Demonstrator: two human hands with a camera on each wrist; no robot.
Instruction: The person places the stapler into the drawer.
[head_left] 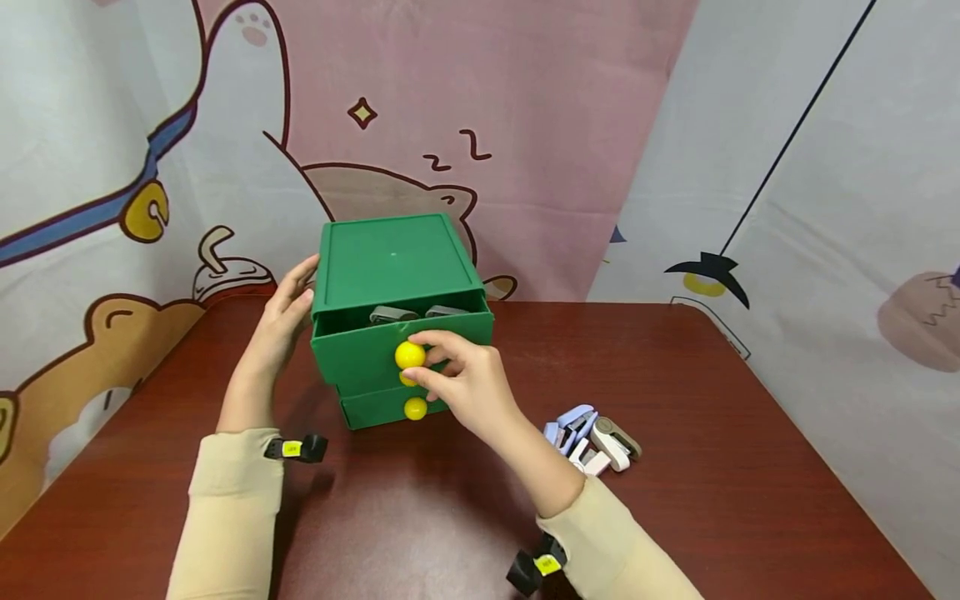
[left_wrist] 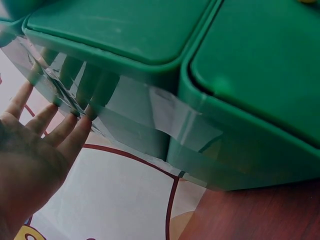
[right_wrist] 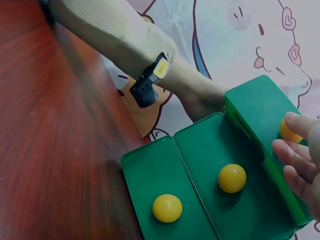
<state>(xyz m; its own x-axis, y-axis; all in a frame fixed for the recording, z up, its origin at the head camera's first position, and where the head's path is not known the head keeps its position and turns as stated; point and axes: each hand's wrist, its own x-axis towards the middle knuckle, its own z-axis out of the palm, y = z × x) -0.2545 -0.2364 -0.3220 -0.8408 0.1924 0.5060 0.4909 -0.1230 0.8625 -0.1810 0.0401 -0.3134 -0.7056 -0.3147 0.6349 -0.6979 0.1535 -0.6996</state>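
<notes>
A green drawer cabinet [head_left: 393,258] stands on the table, its top drawer [head_left: 348,358] pulled partway out. My right hand [head_left: 474,382] pinches the yellow round knob [head_left: 409,355] of that drawer between thumb and fingers. Inside the drawer, the tops of two grey objects [head_left: 393,314] show; their kind is not clear. Against the cabinet's left side rests my left hand [head_left: 285,312], its fingers [left_wrist: 70,131] stretched out in the left wrist view. In the right wrist view the lower two drawers, with a middle knob [right_wrist: 232,178] and a bottom knob [right_wrist: 167,208], are closed.
Right of the cabinet, several small objects that look like mini staplers [head_left: 611,443] lie bunched on the brown table [head_left: 712,467], in light blue, white and grey-brown. A printed cloth [head_left: 555,125] hangs behind the table.
</notes>
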